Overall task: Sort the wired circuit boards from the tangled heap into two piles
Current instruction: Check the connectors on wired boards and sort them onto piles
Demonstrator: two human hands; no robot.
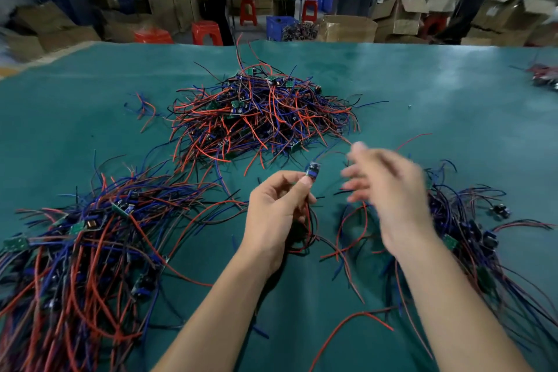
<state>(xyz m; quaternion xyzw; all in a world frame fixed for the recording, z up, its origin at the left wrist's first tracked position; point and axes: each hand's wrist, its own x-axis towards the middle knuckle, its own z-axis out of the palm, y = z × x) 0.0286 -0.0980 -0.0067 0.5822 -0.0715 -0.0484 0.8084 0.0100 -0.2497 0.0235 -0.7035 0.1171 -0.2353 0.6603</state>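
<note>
Here the left hand (273, 211) pinches a small circuit board (313, 170); the blurred right hand (389, 190) is spread, empty; no legible writing.

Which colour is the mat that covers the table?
Teal green, a plain mat; the head view shows it.

A green-covered table (422, 93) bears a central tangled heap (259, 112), a left pile (78, 251) and a right pile (471, 229).

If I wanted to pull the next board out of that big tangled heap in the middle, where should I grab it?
Probably pinch a green board itself by its edges, coming from above: several lie exposed on top of the heap, while the red and blue wires cross and snag each other. The left hand pinches its small board that way, wires dangling below.
</note>
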